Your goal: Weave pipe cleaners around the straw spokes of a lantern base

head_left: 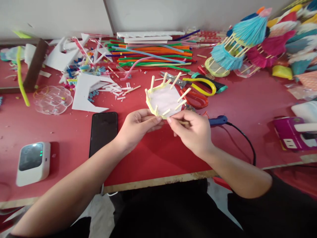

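In front of me is a craft base (163,99), a white disc with a fuzzy pale-yellow rim and several short wooden sticks standing around its edge. My left hand (141,124) is closed on its near-left edge, thumb on the rim and fingers underneath. The thumb and finger of my right hand (193,130) pinch at the near edge of the rim. A bit of wooden stick (183,122) shows by the right fingers; whether they grip it I cannot tell. Just behind the base lie yellow-handled scissors (201,85) and orange-handled scissors (195,99).
A phone (103,132) lies beside my left wrist, a white device with a screen (33,162) farther left. Pipe cleaners (153,53) and foam scraps (86,92) spread across the back. Tasselled pavilion-like crafts (237,46) stand at right. A blue-handled corded tool (218,120) lies near my right hand.
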Available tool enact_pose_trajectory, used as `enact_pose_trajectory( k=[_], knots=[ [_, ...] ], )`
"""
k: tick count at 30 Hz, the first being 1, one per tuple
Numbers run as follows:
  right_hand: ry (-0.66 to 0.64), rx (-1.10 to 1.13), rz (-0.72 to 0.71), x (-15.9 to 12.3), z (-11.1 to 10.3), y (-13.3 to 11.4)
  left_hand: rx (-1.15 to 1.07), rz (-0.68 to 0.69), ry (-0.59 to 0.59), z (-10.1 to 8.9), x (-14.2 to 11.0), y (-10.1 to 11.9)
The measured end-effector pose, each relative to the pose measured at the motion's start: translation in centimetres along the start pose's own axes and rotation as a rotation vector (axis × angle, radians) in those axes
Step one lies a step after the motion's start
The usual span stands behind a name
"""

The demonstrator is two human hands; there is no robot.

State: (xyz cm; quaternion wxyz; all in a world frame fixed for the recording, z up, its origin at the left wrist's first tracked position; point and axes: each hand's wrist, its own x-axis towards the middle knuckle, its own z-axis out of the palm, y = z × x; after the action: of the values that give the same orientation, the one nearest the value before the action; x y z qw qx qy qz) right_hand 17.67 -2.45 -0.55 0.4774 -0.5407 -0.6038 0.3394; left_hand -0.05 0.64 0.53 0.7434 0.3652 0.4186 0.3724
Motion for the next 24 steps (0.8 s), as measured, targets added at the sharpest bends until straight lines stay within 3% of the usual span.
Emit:
enact_pose_trajectory(
  k=[3,7,11,18,24],
  knots=[
    [0.121,-0.349,-0.366,-0.2,-0.2,-0.4,0.008,-0.033,0.006,0.0,0.0,0.2],
    [0.172,-0.443,-0.538,-0.1,-0.3,-0.2,-0.001,-0.033,0.026,-0.1,0.1,0.3],
    [0.161,-0.463,-0.568,0.1,-0.5,0.2,-0.007,-0.012,0.049,-0.1,0.0,0.4],
    [0.158,-0.45,-0.49,0.5,-1.2,0.2,-0.024,0.063,0.139,-0.4,0.0,0.4],
    [0.189,-0.519,-0.517,0.5,-1.9,0.0,0.103,0.107,0.145,-0.5,-0.1,0.1]
  ],
)
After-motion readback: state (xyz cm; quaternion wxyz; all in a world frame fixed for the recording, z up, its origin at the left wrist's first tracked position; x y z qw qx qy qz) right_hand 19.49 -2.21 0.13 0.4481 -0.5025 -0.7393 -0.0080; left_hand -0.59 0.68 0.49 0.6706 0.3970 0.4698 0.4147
